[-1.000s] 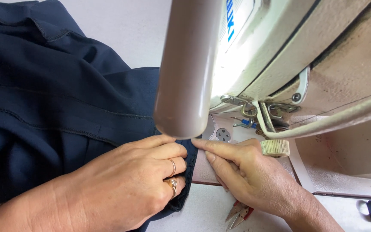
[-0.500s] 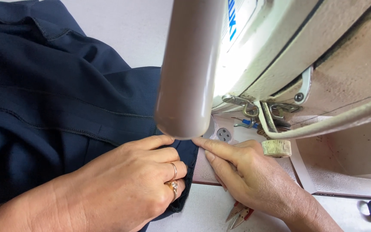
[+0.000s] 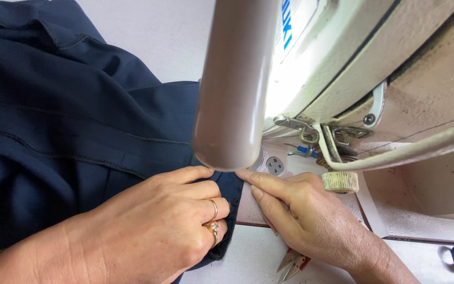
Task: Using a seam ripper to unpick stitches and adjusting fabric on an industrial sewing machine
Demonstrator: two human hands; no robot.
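Navy fabric [image 3: 80, 121], a garment with topstitched seams, covers the left half of the sewing table [image 3: 148, 37]; its folded edge lies at the near side of the machine bed, under the head of the sewing machine [image 3: 342, 63]. Left hand [image 3: 148, 231] rests flat on the cloth, fingers curled loosely and pressing, two rings on them, thumb tip at the fold. Right hand [image 3: 311, 221] lies just beside it, index finger straight and touching the fabric edge, nothing clenched in it. Needle itself is hidden behind the grey cylinder [image 3: 235, 84], so its position cannot be told.

Risks, as judged:
- both fingertips lie close to the needle zone; a start of the drive could catch a finger.
- uneven pressure could skew the fold and the seam.
- thread snips [image 3: 291, 263] at the table's near edge, under the right wrist, could be knocked off.
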